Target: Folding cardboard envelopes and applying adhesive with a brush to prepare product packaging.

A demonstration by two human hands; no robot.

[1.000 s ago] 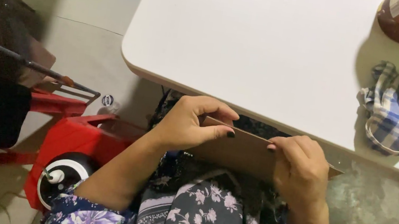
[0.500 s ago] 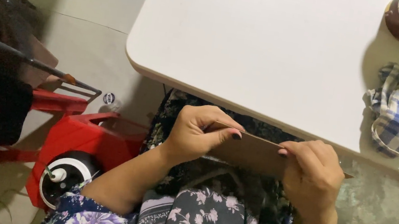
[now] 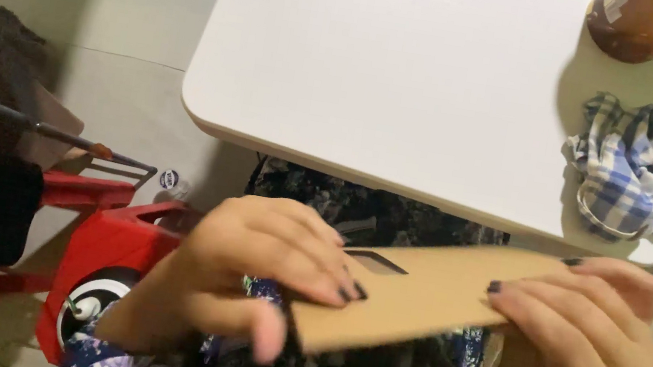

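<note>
Now the left hand [image 3: 264, 252] and right hand [image 3: 580, 334], each pinching an end of the flat brown cardboard piece [image 3: 422, 297], have raised it from under the white surface [image 3: 412, 75] toward the camera, above the lap

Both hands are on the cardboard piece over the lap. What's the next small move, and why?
Probably lift the cardboard piece forward onto the white table. Left hand and right hand grip its two ends in mid-air just below the table edge, and the bare tabletop right ahead would support it.
</note>
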